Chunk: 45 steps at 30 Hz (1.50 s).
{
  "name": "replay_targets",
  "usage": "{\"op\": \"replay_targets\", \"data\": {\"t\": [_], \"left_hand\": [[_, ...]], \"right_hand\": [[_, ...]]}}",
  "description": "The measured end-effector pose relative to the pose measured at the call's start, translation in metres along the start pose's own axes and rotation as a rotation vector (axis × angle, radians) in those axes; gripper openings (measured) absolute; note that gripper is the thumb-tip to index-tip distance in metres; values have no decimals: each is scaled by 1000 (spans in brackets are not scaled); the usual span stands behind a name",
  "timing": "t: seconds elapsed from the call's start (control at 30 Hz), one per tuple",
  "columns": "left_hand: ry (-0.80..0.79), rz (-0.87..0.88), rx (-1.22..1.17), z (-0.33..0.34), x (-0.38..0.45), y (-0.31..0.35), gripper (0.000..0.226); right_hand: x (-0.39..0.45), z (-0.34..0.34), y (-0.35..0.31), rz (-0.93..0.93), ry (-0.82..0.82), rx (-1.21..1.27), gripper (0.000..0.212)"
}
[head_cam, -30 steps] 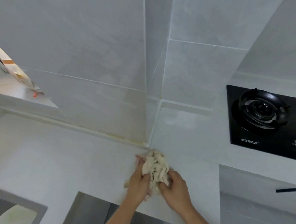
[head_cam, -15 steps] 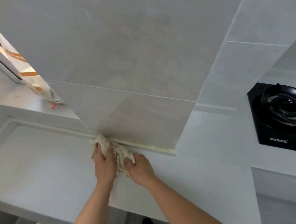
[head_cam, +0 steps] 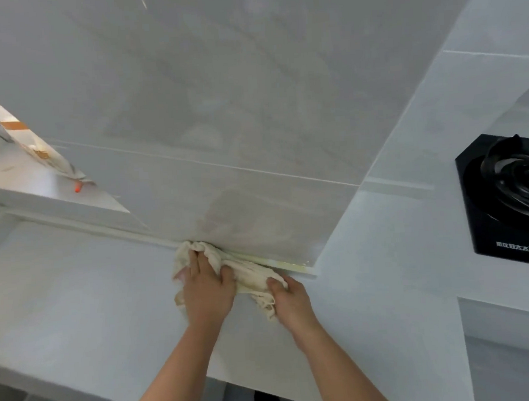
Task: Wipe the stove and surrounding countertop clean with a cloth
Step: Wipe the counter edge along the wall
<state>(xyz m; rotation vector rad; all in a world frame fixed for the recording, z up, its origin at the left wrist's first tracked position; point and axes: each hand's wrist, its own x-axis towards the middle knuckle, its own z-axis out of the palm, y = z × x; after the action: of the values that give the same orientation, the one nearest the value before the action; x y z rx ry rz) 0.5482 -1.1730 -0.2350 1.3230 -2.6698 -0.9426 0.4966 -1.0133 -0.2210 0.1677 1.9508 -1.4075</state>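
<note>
Two hands work one cream cloth (head_cam: 249, 274) in my head view. My left hand (head_cam: 207, 292) presses on its left part, fingers curled into the folds, so that grip is clamped on the fabric. My right hand (head_cam: 291, 299) pinches the right end, its grip closed on it too. The cloth lies bunched on the white desk (head_cam: 77, 304), touching the seam where the grey tiled wall (head_cam: 220, 110) begins. The black gas stove (head_cam: 511, 203) sits well apart to my right.

One cloth (head_cam: 230, 267); one stove (head_cam: 511, 200); two hands.
</note>
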Motion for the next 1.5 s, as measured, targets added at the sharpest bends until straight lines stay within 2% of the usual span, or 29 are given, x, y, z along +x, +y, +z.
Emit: {"op": "replay_targets", "data": {"t": [0.13,0.3,0.53,0.63,0.7,0.73,0.8,0.9,0.97,1.1,1.13,1.17,1.2,1.3,1.43,1.5], "left_hand": [[-62,94,148,22,-31,18,76],[-170,221,240,61,-77,57,77],[-169,267,224,96,-115,94,82],[-206,467,263,102,-116,91,77],[-285,654,392,109,-118,89,77],[-312,689,435,112,-118,88,79],[-244,703,330,120,-120,83,80],[-148,574,-21,122,-131,60,76],[-111,452,-174,112,-146,51,74],[85,309,-387,71,-147,44,72],[120,238,-461,63,-146,50,68],[211,133,-557,27,-124,15,65],[252,40,-612,15,-116,19,64],[332,-151,-660,-27,-70,-14,61],[335,-175,-548,-69,-4,-51,75],[347,-134,-507,-85,28,-57,79]], "right_hand": [[-1,-47,24,54,96,92,23],[-15,-129,51,71,239,34,22],[-41,-174,90,7,207,-197,32],[-49,-174,96,-52,185,-264,43],[-51,-175,98,-61,174,-257,37],[-51,-175,97,-66,167,-260,33],[-50,-178,96,-93,171,-284,31],[-48,-175,91,-140,208,-328,24],[-50,-164,85,-171,203,-347,18],[-59,-119,65,-235,62,-318,13],[-62,-113,60,-247,29,-315,14],[-60,-58,44,-281,-33,-327,14],[-60,-53,39,-278,-51,-295,14],[-50,-2,17,-287,-137,-260,11],[-31,63,-10,-331,-211,-325,10],[-17,89,-23,-333,-231,-358,22]]}}
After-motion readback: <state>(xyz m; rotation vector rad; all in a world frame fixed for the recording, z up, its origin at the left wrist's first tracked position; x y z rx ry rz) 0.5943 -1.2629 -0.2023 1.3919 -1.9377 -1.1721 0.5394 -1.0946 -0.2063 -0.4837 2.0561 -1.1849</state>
